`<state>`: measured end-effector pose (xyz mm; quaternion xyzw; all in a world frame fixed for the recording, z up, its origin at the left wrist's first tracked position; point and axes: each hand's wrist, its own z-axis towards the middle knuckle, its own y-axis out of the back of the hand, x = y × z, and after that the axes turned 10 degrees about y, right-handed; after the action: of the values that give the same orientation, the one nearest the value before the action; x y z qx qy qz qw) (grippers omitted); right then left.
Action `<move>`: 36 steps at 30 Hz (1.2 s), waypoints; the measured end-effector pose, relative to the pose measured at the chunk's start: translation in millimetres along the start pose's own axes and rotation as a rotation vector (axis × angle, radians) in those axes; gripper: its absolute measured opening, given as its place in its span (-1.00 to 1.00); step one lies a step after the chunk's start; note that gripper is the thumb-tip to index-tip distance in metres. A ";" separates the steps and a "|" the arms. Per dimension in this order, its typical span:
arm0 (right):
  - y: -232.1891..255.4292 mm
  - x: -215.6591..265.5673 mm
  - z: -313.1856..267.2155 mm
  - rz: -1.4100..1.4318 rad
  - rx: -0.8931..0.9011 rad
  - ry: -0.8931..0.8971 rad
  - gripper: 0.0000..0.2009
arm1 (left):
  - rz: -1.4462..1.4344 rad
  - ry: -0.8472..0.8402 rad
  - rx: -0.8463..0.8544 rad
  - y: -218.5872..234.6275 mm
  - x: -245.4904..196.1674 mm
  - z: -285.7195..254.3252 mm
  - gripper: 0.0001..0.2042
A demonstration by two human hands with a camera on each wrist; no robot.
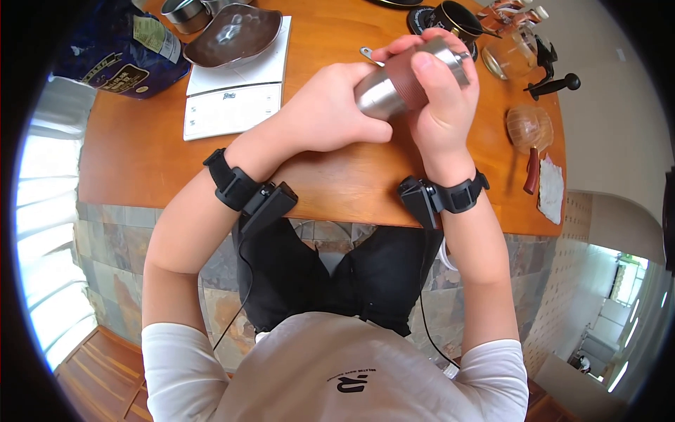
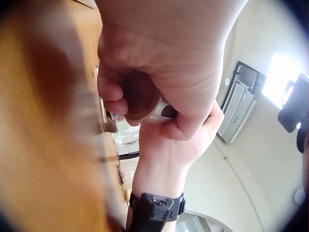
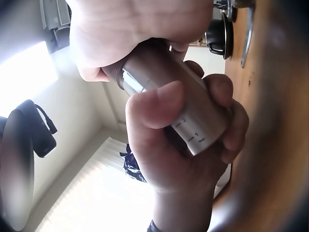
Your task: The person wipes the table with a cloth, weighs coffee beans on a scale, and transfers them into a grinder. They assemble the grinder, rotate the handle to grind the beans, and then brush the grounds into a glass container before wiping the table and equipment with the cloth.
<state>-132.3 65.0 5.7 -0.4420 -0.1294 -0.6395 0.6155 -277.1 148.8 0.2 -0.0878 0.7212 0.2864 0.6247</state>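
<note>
Hands [image 1: 337,105] [image 1: 448,105] grip the cylinder [image 1: 378,93] inside the table edge [image 1: 344,208].

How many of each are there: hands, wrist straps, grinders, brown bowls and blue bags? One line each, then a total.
Hands: 2, the left hand and the right hand
Wrist straps: 2
Grinder: 1
Brown bowl: 1
Blue bag: 1
Total: 7

Wooden table [image 1: 140,162] — white scale [image 1: 232,109], blue bag [image 1: 119,53], amber-tinted brush [image 1: 532,158], white cloth [image 1: 550,191] on it.
</note>
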 end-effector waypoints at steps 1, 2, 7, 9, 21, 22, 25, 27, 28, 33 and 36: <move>2.8 -0.6 2.4 0.003 -0.006 0.005 -0.69 | 0.007 0.001 0.005 -1.6 -0.4 0.9 -0.57; 5.5 -1.2 5.3 -0.026 -0.041 -0.025 -0.70 | 0.024 0.002 -0.053 -3.4 -0.3 2.6 -0.58; -7.3 6.1 8.8 -0.235 -0.212 -0.012 -0.72 | 0.307 -0.080 -0.375 -10.2 -14.1 1.5 -0.60; -5.0 5.9 9.2 -0.175 -0.217 -0.043 -0.69 | 0.372 -0.079 -0.363 -11.0 -11.3 1.1 -0.58; 4.3 5.9 6.9 0.035 0.049 -0.063 -0.72 | -0.143 0.051 0.090 -14.0 -1.0 1.1 -0.55; 3.8 4.5 5.6 0.036 0.046 -0.057 -0.72 | -0.137 0.049 0.093 -15.4 -2.4 1.5 -0.55; 0.5 0.8 2.2 0.010 -0.080 -0.071 -0.70 | 0.023 0.021 -0.078 -21.2 -6.1 0.5 -0.52; -2.7 -0.2 -0.3 -0.033 -0.083 -0.013 -0.68 | 0.141 -0.010 -0.251 -24.2 -6.2 -0.5 -0.53; -3.5 -0.3 -1.5 -0.041 -0.045 0.032 -0.66 | 0.169 -0.031 -0.273 -23.8 -5.7 -1.2 -0.50; -2.5 -1.0 1.5 -0.062 -0.054 0.080 -0.66 | 0.232 -0.050 -0.284 -21.2 -10.1 1.5 -0.47; -2.1 -0.4 3.5 -0.242 0.036 0.085 -0.61 | 0.244 -0.080 -0.266 -18.9 -8.9 4.7 -0.46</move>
<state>-132.9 68.2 8.2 -0.3846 -0.1668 -0.7248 0.5468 -262.2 133.7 2.6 -0.0699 0.6570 0.4560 0.5963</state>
